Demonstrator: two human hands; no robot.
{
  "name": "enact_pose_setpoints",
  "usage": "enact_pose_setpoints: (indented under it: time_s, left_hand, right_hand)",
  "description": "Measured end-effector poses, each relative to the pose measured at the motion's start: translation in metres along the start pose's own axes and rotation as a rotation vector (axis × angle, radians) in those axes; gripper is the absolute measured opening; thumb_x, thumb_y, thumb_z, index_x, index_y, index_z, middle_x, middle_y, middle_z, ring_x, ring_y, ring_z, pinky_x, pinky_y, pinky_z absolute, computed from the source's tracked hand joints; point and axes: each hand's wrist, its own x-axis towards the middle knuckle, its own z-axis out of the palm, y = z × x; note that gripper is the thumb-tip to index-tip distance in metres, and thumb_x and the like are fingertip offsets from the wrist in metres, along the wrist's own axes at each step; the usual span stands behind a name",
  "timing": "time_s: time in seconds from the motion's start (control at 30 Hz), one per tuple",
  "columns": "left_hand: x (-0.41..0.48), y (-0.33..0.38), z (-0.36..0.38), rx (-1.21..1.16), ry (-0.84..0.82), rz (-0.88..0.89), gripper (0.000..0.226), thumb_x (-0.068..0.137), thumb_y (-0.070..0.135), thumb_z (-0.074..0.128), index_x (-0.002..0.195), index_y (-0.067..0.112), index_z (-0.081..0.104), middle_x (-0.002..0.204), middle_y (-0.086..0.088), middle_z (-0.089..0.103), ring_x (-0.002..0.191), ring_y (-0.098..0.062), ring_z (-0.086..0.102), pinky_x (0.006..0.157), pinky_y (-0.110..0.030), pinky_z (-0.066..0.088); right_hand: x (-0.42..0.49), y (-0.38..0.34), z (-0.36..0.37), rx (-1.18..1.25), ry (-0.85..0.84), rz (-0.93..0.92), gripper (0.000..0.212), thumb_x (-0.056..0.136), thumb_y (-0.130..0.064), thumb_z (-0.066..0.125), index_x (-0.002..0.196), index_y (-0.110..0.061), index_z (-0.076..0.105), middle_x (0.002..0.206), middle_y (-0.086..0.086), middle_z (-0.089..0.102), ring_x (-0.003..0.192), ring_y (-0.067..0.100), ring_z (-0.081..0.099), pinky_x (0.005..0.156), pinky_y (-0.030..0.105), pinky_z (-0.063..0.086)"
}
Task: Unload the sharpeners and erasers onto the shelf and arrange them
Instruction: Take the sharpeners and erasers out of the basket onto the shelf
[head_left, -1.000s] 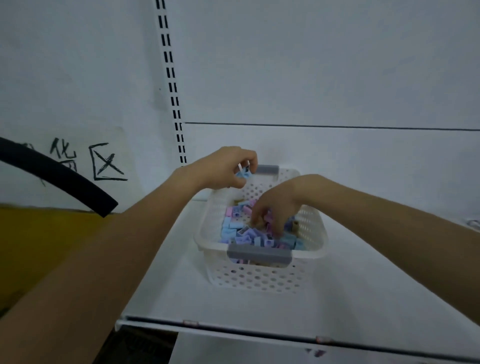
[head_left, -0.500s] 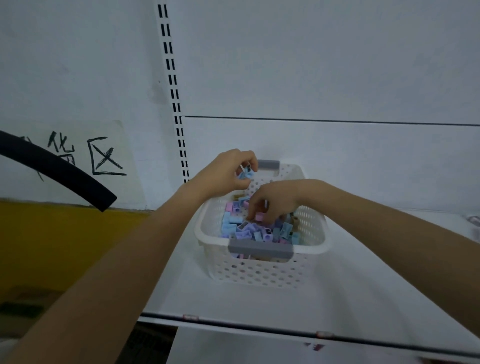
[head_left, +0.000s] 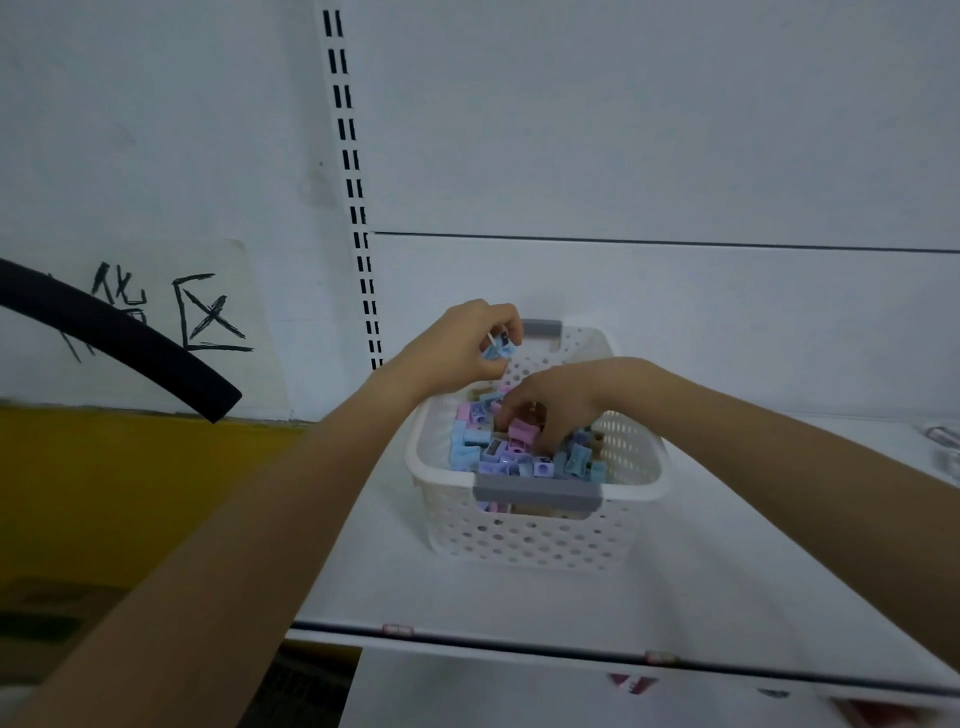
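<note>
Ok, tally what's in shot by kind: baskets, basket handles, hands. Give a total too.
white basket: 1
grey handles: 2
Hands: 2 (left hand holding blue sharpeners, right hand in the pile)
Total: 5
The pile itself is too jumbled to count.

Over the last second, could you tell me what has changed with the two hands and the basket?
The right hand has shifted slightly toward the far side of the pile and now pinches a pink sharpener. The camera view has also tipped up a little. The left hand still holds blue sharpeners above the rim of the white basket, which has not moved on the shelf. Nothing has been set down yet.
</note>
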Motion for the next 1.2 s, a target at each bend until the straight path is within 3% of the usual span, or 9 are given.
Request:
enact_pose_setpoints:
  time_s: [0.17, 0.3, 0.47, 0.63, 0.8, 0.97, 1.1, 1.2]
  left_hand:
    - [0.000, -0.001, 0.001, -0.011, 0.000, -0.004, 0.019, 0.081, 0.008, 0.064, 0.097, 0.017, 0.058, 0.101, -0.003, 0.053, 0.087, -0.017, 0.053, 0.073, -0.019, 0.040]
    - [0.001, -0.001, 0.000, -0.021, 0.005, 0.002, 0.019, 0.081, 0.008, 0.064, 0.097, 0.017, 0.058, 0.099, -0.003, 0.052, 0.085, -0.016, 0.052, 0.068, -0.014, 0.038]
    - [0.002, -0.001, 0.000, -0.030, 0.003, 0.012, 0.019, 0.080, 0.008, 0.065, 0.095, 0.017, 0.057, 0.099, -0.006, 0.053, 0.083, -0.016, 0.051, 0.072, -0.021, 0.039]
    - [0.002, -0.002, 0.001, -0.026, -0.006, 0.025, 0.021, 0.080, 0.006, 0.064, 0.098, 0.014, 0.058, 0.098, -0.006, 0.051, 0.083, -0.017, 0.049, 0.073, -0.023, 0.040]
    - [0.003, -0.004, 0.001, -0.046, 0.008, 0.034, 0.021, 0.080, 0.006, 0.064, 0.098, 0.013, 0.058, 0.097, -0.006, 0.050, 0.082, -0.017, 0.048, 0.071, -0.022, 0.037]
    - [0.002, -0.004, 0.001, -0.112, 0.051, 0.021, 0.020, 0.079, 0.006, 0.064, 0.096, 0.013, 0.058, 0.097, -0.007, 0.052, 0.081, -0.017, 0.049, 0.068, -0.022, 0.038]
    - [0.004, -0.004, -0.008, -0.243, 0.150, -0.016, 0.020, 0.077, 0.001, 0.065, 0.090, 0.014, 0.056, 0.094, -0.006, 0.054, 0.075, -0.022, 0.055, 0.064, -0.034, 0.051]
    - [0.012, 0.006, -0.025, -0.227, 0.182, -0.003, 0.018, 0.079, 0.002, 0.065, 0.093, 0.011, 0.057, 0.094, -0.006, 0.054, 0.071, -0.021, 0.056, 0.056, -0.031, 0.053]
  right_hand:
    - [0.004, -0.002, 0.002, -0.101, 0.046, -0.004, 0.041, 0.081, -0.018, 0.067, 0.117, -0.021, 0.050, 0.116, 0.002, 0.055, 0.098, 0.020, 0.051, 0.082, 0.028, 0.045]
    - [0.003, -0.006, 0.001, -0.091, 0.063, -0.016, 0.032, 0.081, -0.018, 0.066, 0.109, -0.021, 0.050, 0.097, -0.004, 0.048, 0.088, 0.017, 0.046, 0.074, 0.025, 0.038]
    - [0.000, -0.005, 0.002, -0.061, 0.034, -0.028, 0.033, 0.082, -0.018, 0.065, 0.112, -0.021, 0.052, 0.097, -0.003, 0.049, 0.086, 0.017, 0.047, 0.075, 0.027, 0.041]
    - [0.000, -0.010, 0.005, -0.120, 0.068, -0.031, 0.025, 0.081, -0.015, 0.065, 0.092, -0.021, 0.044, 0.093, -0.003, 0.046, 0.085, 0.017, 0.044, 0.072, 0.027, 0.036]
    - [-0.004, -0.011, 0.004, -0.095, 0.093, -0.035, 0.025, 0.079, -0.015, 0.067, 0.090, -0.020, 0.045, 0.091, -0.002, 0.047, 0.083, 0.018, 0.044, 0.067, 0.025, 0.035]
    - [-0.013, -0.009, -0.006, -0.083, 0.217, -0.038, 0.024, 0.077, -0.017, 0.069, 0.087, -0.019, 0.047, 0.075, -0.009, 0.045, 0.076, 0.017, 0.042, 0.057, 0.022, 0.033]
    - [-0.033, -0.007, -0.023, -0.038, 0.345, -0.026, 0.024, 0.076, -0.017, 0.070, 0.088, -0.019, 0.049, 0.079, -0.003, 0.049, 0.073, 0.017, 0.044, 0.060, 0.026, 0.033]
    - [-0.054, -0.005, -0.038, 0.008, 0.437, -0.031, 0.022, 0.076, -0.016, 0.070, 0.088, -0.019, 0.051, 0.084, 0.000, 0.052, 0.076, 0.017, 0.047, 0.066, 0.028, 0.037]
